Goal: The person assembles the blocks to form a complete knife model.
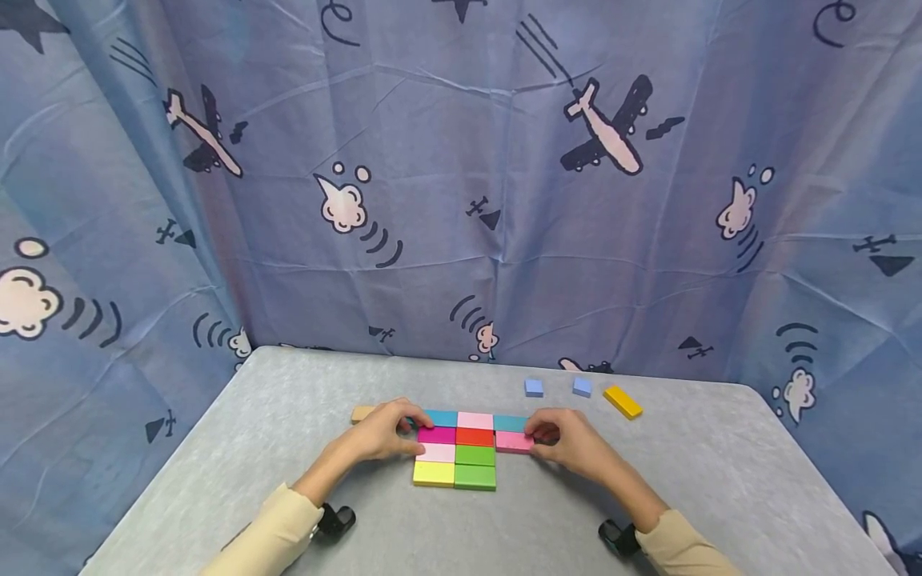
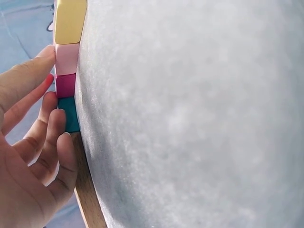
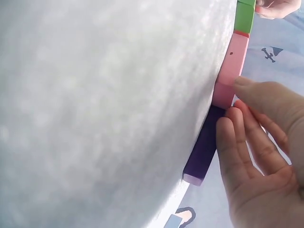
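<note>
In the head view, flat coloured blocks lie together on the table. My left hand (image 1: 382,432) rests against their left side, its thumb by a pale pink block (image 1: 435,453) and its fingertips by a magenta block (image 1: 436,435) and a teal block (image 1: 441,418). With thumb and fingers, my right hand (image 1: 565,440) pinches the right end of a pink block (image 1: 513,442), which sits beside a red block (image 1: 475,437). Beyond that hand's fingertips lies a dark purple block (image 3: 204,145) in the right wrist view; the hand hides it in the head view.
Two small blue blocks (image 1: 534,389) and a yellow-orange block (image 1: 623,402) lie toward the table's back edge. A tan wooden block (image 1: 362,413) extends left from the back row. Yellow (image 1: 434,474) and green (image 1: 475,478) blocks form the front row. A patterned curtain (image 1: 461,200) hangs behind.
</note>
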`<action>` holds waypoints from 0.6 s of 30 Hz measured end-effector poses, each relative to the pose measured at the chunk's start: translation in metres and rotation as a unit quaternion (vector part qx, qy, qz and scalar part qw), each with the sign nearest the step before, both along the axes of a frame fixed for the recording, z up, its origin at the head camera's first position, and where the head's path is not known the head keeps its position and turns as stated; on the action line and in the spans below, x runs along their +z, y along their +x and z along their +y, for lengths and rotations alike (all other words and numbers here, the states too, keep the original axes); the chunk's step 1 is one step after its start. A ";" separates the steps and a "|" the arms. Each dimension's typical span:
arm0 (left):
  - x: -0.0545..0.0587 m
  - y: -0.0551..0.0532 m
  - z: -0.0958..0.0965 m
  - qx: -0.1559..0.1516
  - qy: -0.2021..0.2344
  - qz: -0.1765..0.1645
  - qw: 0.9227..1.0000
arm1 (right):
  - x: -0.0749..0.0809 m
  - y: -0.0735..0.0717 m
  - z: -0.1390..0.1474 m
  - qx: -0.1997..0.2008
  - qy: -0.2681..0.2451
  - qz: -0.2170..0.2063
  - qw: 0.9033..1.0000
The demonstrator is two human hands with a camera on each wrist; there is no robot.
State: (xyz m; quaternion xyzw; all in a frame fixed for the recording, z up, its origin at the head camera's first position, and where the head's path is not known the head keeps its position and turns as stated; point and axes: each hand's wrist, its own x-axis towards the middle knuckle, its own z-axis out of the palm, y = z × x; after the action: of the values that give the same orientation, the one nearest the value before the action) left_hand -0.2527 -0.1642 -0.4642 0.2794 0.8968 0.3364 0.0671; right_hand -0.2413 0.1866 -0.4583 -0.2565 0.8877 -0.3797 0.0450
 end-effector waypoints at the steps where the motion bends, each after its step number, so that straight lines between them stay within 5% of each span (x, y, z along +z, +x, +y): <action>1: 0.000 0.000 0.000 0.000 0.000 0.000 1.000 | 0.000 0.000 0.000 -0.002 0.003 0.002 1.000; 18: 0.002 0.003 0.000 0.006 0.002 -0.006 1.000 | 0.001 -0.001 -0.004 -0.004 -0.003 -0.012 1.000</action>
State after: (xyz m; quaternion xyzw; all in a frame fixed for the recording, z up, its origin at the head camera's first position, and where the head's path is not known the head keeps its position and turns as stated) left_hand -0.2501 -0.1644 -0.4620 0.2720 0.8975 0.3400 0.0702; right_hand -0.2425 0.1830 -0.4575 -0.2481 0.8869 -0.3860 0.0532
